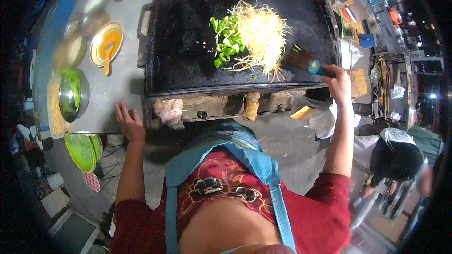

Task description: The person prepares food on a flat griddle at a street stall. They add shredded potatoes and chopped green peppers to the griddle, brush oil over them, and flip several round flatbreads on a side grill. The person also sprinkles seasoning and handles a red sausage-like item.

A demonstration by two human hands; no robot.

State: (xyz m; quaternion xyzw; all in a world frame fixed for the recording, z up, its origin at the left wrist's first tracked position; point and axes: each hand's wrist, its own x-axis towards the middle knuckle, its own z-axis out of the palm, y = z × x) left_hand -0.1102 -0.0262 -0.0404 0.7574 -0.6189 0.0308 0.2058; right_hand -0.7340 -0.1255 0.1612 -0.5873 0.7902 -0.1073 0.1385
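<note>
My right hand (337,81) grips the handle of a dark-bristled brush (302,61) with a teal binding, at the right front of a black flat griddle (183,63). The bristle end is close to a heap of pale shredded vegetables (263,35) mixed with orange shreds. Cut green pepper pieces (227,40) lie against the left side of that heap. To the left of the griddle, my left hand (129,121) rests near the front edge of a grey metal table (106,95). Its fingers are apart and hold nothing.
On the table, a cream dish (94,47) of orange liquid holds a wooden-handled pastry brush (107,61). A steel bowl (84,95) with something green inside stands nearer. Bright green basins (79,150) sit below the table. Plastic bags (323,121) hang below the griddle's right end.
</note>
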